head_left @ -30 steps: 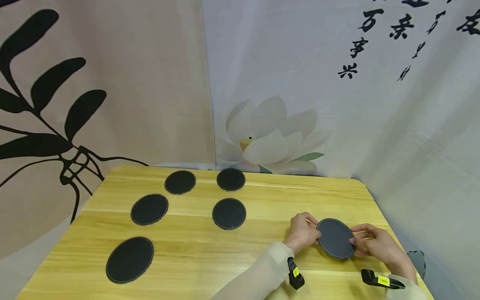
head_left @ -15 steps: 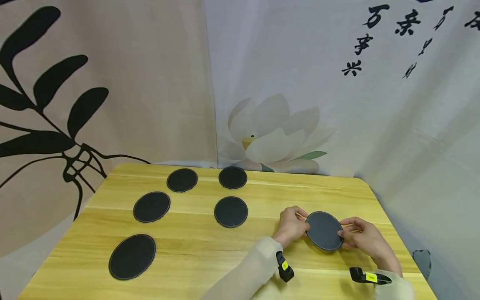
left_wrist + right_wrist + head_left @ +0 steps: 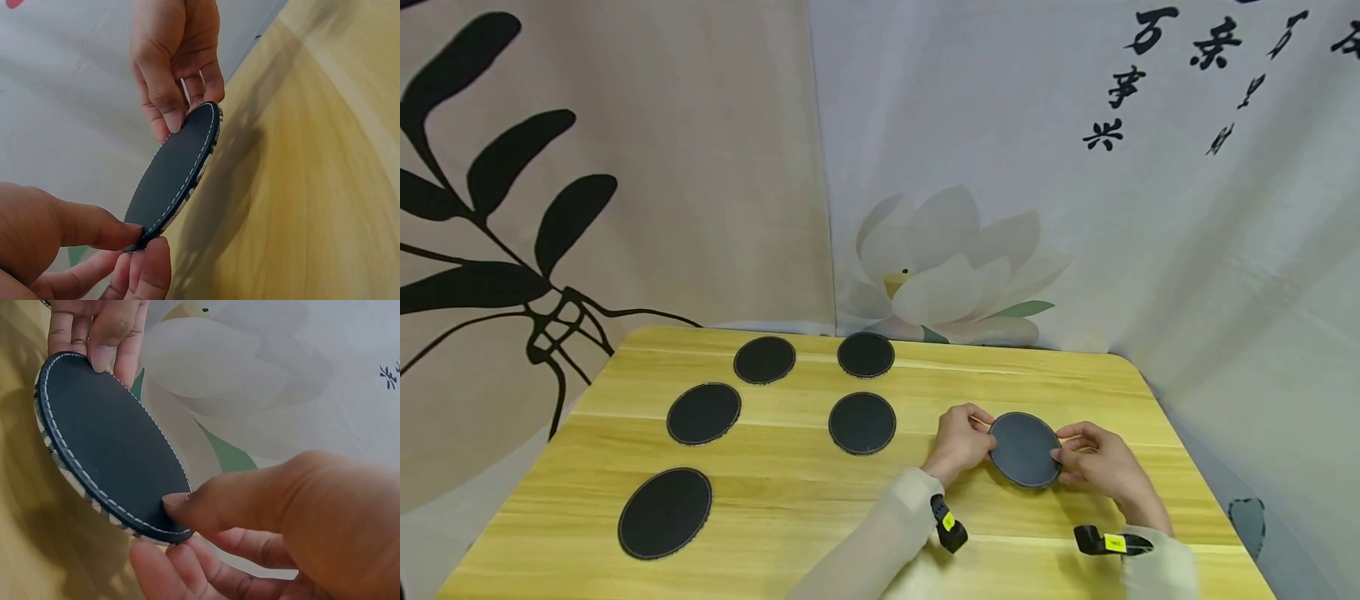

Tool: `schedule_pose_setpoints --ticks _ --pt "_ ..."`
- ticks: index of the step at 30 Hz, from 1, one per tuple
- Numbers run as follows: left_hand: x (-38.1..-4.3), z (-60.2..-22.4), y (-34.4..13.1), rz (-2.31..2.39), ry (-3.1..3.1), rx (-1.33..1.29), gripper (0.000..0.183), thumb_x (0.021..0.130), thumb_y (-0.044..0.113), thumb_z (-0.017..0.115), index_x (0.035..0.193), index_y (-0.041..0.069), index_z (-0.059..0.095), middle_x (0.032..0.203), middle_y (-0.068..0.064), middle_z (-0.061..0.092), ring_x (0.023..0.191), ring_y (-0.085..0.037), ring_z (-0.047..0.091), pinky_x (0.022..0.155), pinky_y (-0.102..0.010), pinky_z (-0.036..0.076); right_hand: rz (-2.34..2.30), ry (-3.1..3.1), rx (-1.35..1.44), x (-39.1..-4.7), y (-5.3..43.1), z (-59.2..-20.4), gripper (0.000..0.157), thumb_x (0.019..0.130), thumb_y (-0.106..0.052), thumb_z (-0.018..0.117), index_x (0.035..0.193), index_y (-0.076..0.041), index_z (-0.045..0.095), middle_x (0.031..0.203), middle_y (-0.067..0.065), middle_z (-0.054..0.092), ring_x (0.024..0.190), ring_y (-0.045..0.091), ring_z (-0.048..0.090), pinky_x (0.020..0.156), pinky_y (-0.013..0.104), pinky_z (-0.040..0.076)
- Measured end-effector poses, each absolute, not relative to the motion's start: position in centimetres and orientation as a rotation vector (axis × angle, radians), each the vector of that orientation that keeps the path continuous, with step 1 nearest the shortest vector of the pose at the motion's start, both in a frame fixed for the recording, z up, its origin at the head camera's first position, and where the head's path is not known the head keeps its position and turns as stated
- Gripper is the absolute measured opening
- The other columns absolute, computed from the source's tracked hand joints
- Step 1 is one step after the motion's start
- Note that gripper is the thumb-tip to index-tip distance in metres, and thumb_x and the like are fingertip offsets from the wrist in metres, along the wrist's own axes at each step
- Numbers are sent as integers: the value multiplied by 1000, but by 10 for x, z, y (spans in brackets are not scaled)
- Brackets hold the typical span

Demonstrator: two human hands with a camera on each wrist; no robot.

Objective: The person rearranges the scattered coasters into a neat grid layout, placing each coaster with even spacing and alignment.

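Note:
Between both hands a round black coaster (image 3: 1025, 450) with white edge stitching is held above the table. My left hand (image 3: 961, 439) pinches its left edge, thumb on the black face and fingers beneath. The opposite edge is pinched by my right hand (image 3: 1101, 467) in the same way. From the right wrist view, the coaster (image 3: 112, 444) shows a patterned rim along its underside; the rest of that underside is hidden. In the left wrist view it is tilted, and its shadow falls on the wood.
Several like coasters lie flat on the wooden table (image 3: 790, 533): one at front left (image 3: 665, 513), others farther back, the nearest to my left hand being a middle coaster (image 3: 862, 423). A printed curtain (image 3: 715, 167) hangs behind the table's back edge.
Both hands have moved left and slightly away from me, carrying the coaster between them. The head view has shifted slightly. The coasters lying on the table stay in place.

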State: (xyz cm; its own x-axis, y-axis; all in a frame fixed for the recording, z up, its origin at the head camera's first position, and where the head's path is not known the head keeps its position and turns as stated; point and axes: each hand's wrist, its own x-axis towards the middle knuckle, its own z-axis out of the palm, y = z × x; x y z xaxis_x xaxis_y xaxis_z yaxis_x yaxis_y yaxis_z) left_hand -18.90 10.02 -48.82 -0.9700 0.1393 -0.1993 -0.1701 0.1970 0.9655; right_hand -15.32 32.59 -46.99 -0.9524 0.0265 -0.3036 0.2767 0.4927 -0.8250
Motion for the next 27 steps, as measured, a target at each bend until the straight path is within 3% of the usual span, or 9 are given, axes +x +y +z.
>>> schedule_pose_setpoints --ticks 13,19,27 --pt "-198 -489 76 1891 2227 -53 26 82 -10 74 104 3 72 85 -6 59 60 -17 62 55 -25 58 -1482 2468 207 -169 303 -466 43 95 -8 70 133 5 53 108 19 61 84 23 71 78 41 65" --pt "-202 -487 65 1925 2208 -85 26 82 -10 75 105 2 72 86 -7 59 62 -15 61 63 -32 63 -1470 2483 173 -177 292 -463 44 94 -9 74 132 3 55 109 19 61 83 27 70 78 43 65" --pt "-204 -483 50 1924 2205 -112 27 83 -8 75 108 2 72 90 -9 60 69 -24 66 69 -35 64 -1497 2458 131 -188 279 -461 44 94 -9 73 132 4 55 109 18 60 81 29 71 78 44 64"
